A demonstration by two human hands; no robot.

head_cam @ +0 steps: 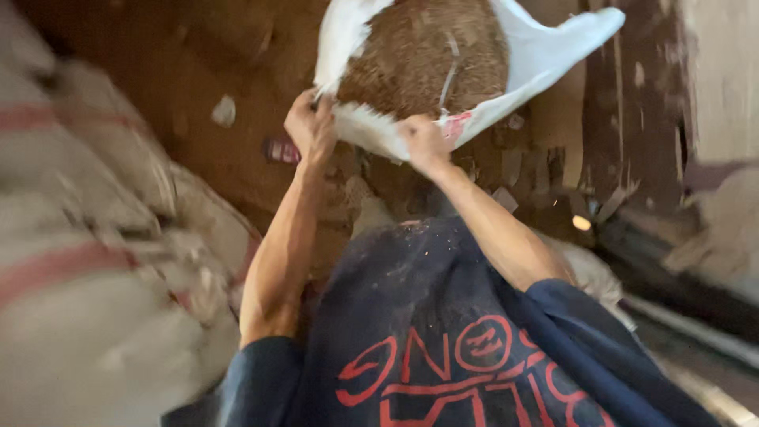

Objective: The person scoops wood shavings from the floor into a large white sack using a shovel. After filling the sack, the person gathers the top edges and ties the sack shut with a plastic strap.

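Both hands clamped on sack rim | left hand (pixel 310 126), right hand (pixel 423 142) | white woven sack (pixel 545 55) just beyond fingers, mouth open (brown husk-like fill (pixel 419 55)) | stacked sacks (pixel 87 261) at left

Stacked white sacks (pixel 87 261) with faded red stripes, blurred, filling the left side. Right of the sacks, a brown dirt floor (pixel 190 71) strewn with a pale scrap (pixel 224 111) and a small red and white packet (pixel 281 149). Farther right of the sacks, dark weathered boards (pixel 632 103) and bits of litter.
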